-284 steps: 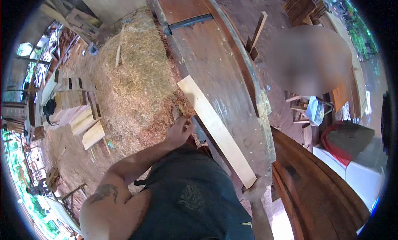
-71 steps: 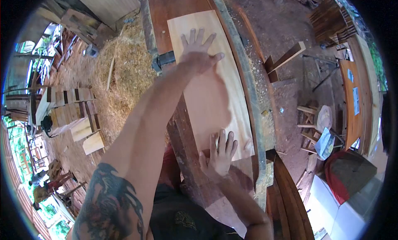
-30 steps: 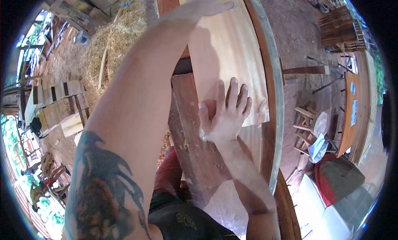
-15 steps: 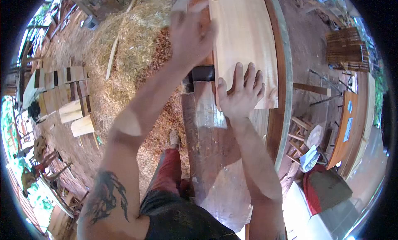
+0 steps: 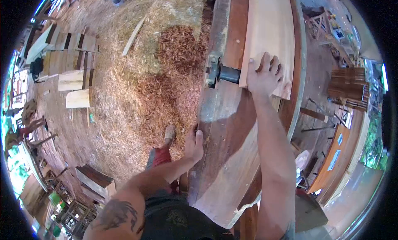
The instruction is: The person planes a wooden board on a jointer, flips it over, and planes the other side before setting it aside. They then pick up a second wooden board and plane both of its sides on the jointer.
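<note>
A pale wooden plank (image 5: 271,30) lies flat on the far part of a long wooden machine bed (image 5: 219,124). My right hand (image 5: 264,76) rests flat on the plank's near end with its fingers spread. Just left of that hand, a dark cylinder (image 5: 229,74), which looks like a cutter roller, shows in a gap across the bed. My left hand (image 5: 194,145) is at the bed's left edge, its fingers stretched out and holding nothing I can see. Part of its fingers is hidden by the thumb and the edge.
Wood shavings (image 5: 141,82) cover the floor on the left, with a thin strip of wood (image 5: 143,26) lying on them. Farther left are several stacked boards (image 5: 74,80). At the right stand a bundle of brown slats (image 5: 347,84) and an orange-brown panel (image 5: 329,161).
My left hand has come back from the far side of the bed to its near left edge. The right hand stays on the plank. The view has shifted, showing more of the roller.
</note>
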Demonstrator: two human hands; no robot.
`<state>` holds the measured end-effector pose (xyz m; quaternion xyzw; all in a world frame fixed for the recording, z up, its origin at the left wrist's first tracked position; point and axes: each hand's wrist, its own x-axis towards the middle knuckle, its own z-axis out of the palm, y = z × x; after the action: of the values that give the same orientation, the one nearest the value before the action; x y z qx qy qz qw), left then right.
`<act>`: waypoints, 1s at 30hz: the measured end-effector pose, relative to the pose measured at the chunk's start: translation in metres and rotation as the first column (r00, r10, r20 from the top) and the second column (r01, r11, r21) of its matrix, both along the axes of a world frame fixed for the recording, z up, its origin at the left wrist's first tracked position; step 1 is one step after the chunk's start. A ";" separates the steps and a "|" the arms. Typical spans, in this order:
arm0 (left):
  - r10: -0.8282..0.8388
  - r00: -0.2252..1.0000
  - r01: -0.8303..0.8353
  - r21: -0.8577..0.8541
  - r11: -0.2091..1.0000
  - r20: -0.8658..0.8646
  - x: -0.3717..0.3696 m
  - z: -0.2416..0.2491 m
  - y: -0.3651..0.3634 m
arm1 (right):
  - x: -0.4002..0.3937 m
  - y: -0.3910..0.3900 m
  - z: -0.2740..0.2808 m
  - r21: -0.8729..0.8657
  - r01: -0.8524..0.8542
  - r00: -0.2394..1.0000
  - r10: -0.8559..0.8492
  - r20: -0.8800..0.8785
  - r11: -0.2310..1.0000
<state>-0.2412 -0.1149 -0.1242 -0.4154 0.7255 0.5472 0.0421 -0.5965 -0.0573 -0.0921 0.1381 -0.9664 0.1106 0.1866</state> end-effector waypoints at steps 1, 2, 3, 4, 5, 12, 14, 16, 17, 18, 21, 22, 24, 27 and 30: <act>0.003 1.000 -0.003 0.001 1.000 0.002 0.000 0.001 0.000 | -0.004 -0.003 0.000 0.009 0.010 1.000 -0.010 0.012 1.000; 0.005 1.000 -0.005 0.002 1.000 0.004 0.000 0.003 0.000 | -0.006 -0.005 0.000 0.018 0.020 1.000 -0.021 0.023 1.000; -0.007 1.000 0.007 0.000 1.000 0.001 0.002 0.001 0.000 | -0.009 -0.004 -0.001 0.026 0.032 0.999 -0.033 0.039 0.999; -0.016 1.000 0.016 -0.002 1.000 -0.005 0.001 -0.001 0.001 | -0.014 -0.004 -0.001 0.034 0.041 0.998 -0.043 0.051 0.999; -0.020 1.000 0.020 -0.006 1.000 -0.014 0.002 -0.002 -0.001 | -0.017 -0.010 0.001 0.040 0.044 0.997 -0.047 0.060 0.998; 0.032 0.998 -0.032 0.003 0.999 -0.063 0.001 -0.001 0.001 | -0.052 -0.020 -0.006 0.050 0.042 0.993 -0.047 0.109 0.998; 0.016 1.000 -0.016 -0.001 1.000 -0.014 0.002 -0.006 0.002 | -0.083 -0.035 -0.004 0.072 0.045 0.988 -0.054 0.142 0.996; 0.024 0.999 -0.023 0.027 0.999 -0.033 0.001 -0.005 0.002 | -0.104 -0.061 -0.004 0.104 0.078 0.978 -0.096 0.184 0.992; -0.005 1.000 0.005 0.023 1.000 -0.022 0.002 -0.001 -0.001 | -0.113 -0.083 -0.003 0.117 0.099 0.971 -0.122 0.208 0.988; 0.000 0.999 0.000 0.008 1.000 -0.038 0.003 -0.006 0.001 | -0.118 -0.102 -0.002 0.135 0.126 0.960 -0.155 0.234 0.983; 0.011 0.998 -0.012 -0.021 1.000 -0.058 0.005 -0.015 0.006 | -0.106 -0.177 0.013 0.161 0.141 0.924 -0.188 0.332 0.977; 0.015 0.999 -0.016 -0.020 1.000 -0.050 0.005 -0.013 0.005 | -0.098 -0.201 0.022 0.160 0.146 0.914 -0.195 0.356 0.976; 0.030 0.999 -0.030 -0.001 1.000 -0.044 0.000 -0.011 0.004 | -0.084 -0.234 0.040 0.157 0.058 0.892 -0.122 0.436 0.986; 0.030 0.999 -0.029 0.037 0.999 -0.020 0.000 -0.003 0.001 | -0.078 -0.269 0.069 0.229 0.048 0.803 -0.174 0.570 0.972; 0.010 1.000 -0.010 0.002 1.000 -0.006 0.001 -0.003 0.001 | -0.062 -0.300 0.083 0.339 0.007 0.771 -0.221 0.597 0.941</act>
<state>-0.2399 -0.1136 -0.1271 -0.4171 0.7229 0.5495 0.0375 -0.6585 -0.3575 -0.0092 0.0620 -0.9844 -0.0187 -0.1638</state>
